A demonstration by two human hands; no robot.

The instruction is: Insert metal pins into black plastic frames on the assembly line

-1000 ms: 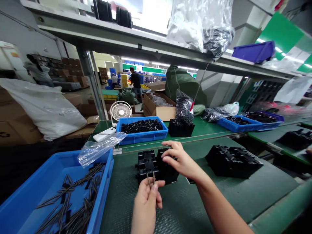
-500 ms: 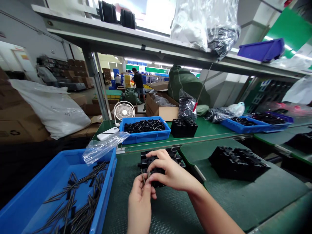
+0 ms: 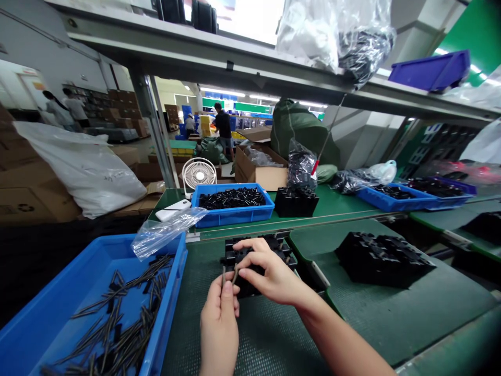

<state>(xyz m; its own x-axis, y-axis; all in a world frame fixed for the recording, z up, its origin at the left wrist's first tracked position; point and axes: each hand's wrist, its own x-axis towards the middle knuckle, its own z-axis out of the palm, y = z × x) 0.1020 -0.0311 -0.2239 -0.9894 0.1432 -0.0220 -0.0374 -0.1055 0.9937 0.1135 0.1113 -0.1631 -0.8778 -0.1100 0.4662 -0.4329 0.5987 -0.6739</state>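
The left hand (image 3: 219,316), seen from the head camera, pinches two slim metal rods (image 3: 224,277) upright between thumb and fingers, while the right hand (image 3: 268,269) curls over from the side, thumb and fingertips at the upper end of one rod; whether they have closed on it, I cannot tell. The rods stand just in front of a black plastic housing (image 3: 284,249) on the green worktop (image 3: 274,339), with the blue bin (image 3: 97,266) of similar rods to the left. They should handle as light and stiff, not fragile, perhaps a little slippery and apt to roll between the fingers; a fingertip pinch around mid-length looks the best hold, leaving the tips free. In looks they are straight, narrow and dull grey-brown, slightly blurred at the ends. The housing, partly hidden behind the right hand, is dark and blocky, its top broken by ridges and recesses.
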